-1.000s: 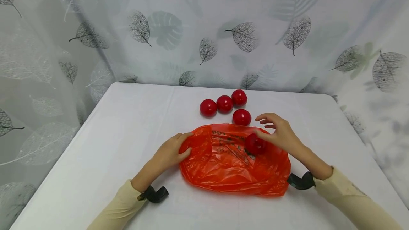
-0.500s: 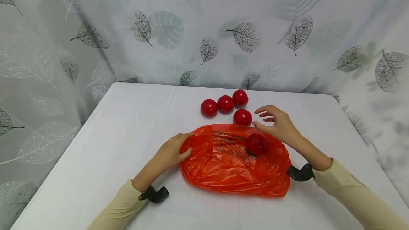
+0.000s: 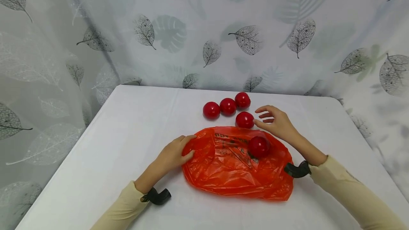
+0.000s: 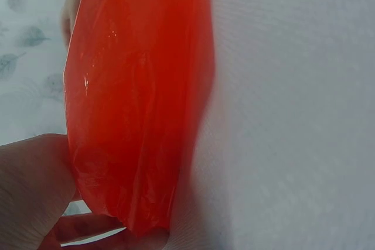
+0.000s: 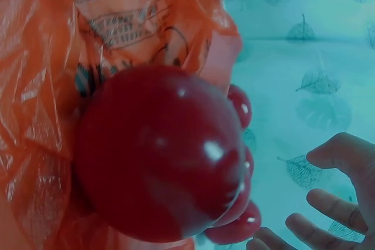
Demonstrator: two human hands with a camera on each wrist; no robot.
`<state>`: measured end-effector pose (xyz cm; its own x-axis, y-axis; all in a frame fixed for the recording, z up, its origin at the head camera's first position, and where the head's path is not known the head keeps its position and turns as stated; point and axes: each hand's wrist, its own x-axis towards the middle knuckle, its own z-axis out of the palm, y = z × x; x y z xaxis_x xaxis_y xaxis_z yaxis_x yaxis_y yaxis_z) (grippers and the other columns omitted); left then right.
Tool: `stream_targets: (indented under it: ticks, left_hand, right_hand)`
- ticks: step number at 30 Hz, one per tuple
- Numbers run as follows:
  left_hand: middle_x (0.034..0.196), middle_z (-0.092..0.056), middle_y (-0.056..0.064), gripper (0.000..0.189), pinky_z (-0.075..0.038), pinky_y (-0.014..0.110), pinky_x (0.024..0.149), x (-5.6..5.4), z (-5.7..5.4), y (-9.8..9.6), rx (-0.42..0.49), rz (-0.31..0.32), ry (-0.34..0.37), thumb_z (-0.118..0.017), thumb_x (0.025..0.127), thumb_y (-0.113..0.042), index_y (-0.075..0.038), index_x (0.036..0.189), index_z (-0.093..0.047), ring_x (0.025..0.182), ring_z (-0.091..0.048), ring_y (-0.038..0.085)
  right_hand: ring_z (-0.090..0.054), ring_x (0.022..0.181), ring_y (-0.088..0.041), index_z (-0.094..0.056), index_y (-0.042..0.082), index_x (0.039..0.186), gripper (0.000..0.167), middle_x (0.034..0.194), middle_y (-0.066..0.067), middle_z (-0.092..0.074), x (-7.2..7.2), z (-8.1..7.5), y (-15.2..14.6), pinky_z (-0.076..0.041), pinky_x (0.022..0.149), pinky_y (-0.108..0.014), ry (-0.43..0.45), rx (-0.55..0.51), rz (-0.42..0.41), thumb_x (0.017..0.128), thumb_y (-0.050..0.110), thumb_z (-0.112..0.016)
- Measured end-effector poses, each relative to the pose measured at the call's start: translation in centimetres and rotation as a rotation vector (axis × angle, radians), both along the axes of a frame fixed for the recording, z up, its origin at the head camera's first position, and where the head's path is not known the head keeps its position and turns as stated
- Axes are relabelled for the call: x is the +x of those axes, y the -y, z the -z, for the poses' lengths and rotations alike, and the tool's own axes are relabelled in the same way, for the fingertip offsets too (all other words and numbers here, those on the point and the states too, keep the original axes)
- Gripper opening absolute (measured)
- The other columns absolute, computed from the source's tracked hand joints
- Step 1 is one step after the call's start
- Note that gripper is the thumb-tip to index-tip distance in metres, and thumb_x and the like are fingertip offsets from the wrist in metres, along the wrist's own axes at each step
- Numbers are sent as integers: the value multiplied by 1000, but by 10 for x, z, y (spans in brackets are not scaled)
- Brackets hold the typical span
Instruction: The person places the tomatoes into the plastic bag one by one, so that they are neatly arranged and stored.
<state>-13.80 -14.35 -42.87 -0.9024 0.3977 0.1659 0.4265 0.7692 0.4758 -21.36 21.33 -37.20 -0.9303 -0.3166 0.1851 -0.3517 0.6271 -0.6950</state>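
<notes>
An orange-red plastic bag with dark print lies on the table, its left end in my left hand, thumb on the near side. From the left wrist view, fingers show at the bag's end. One shiny red ball rests on the right part of the bag, looming large in the right wrist view. My right hand hovers behind it with spread, loosely bent fingers and holds nothing. Its thumb tip is close to another red ball at the bag's far edge; whether they touch I cannot tell.
Farther back, three more red balls sit in a slanting row on the white table. A leaf-patterned curtain hangs behind the table. Dark wrist-mounted pieces stick out at both sleeves.
My right hand has come off the ball on the bag and moved away from me toward the ball at the far edge. The left hand stays at the bag.
</notes>
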Motion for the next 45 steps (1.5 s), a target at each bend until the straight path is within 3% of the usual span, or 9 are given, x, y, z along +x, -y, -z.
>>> stream_targets:
  ticks: [10, 21, 32, 45]
  left_hand:
    - [109, -65, 8, 47, -57, 39, 83, 1, 0, 1, -7, -3, 4, -69, 88, -19, -10, 132, -56, 97, -64, 23]
    - [112, -65, 8, 47, -56, 39, 87, 0, 0, 1, -8, -5, 9, -69, 89, -20, -10, 133, -56, 101, -63, 23]
    - [113, -65, 9, 48, -55, 41, 88, -2, 2, 3, -16, -2, 7, -69, 89, -19, -10, 134, -55, 102, -63, 25]
    - [114, -65, 11, 48, -55, 43, 88, -2, 1, 4, -12, 6, 5, -68, 89, -19, -9, 134, -55, 104, -63, 28]
  right_hand:
    - [-62, 107, -45, -56, -3, 122, 39, 126, -27, -56, -16, 16, -4, -56, 81, -52, 65, 4, 10, 89, 15, -70]
    - [-59, 111, -45, -52, -4, 127, 44, 129, -28, -54, -27, 23, 3, -54, 86, -51, 139, -24, -14, 91, 16, -67]
    - [-57, 112, -46, -48, -6, 133, 52, 133, -29, -49, -34, 36, 9, -51, 92, -53, 192, -26, -51, 90, 16, -68]
    - [-51, 118, -49, -43, 2, 143, 61, 142, -27, -42, -40, 45, 13, -48, 95, -58, 245, -12, -73, 90, 21, -68]
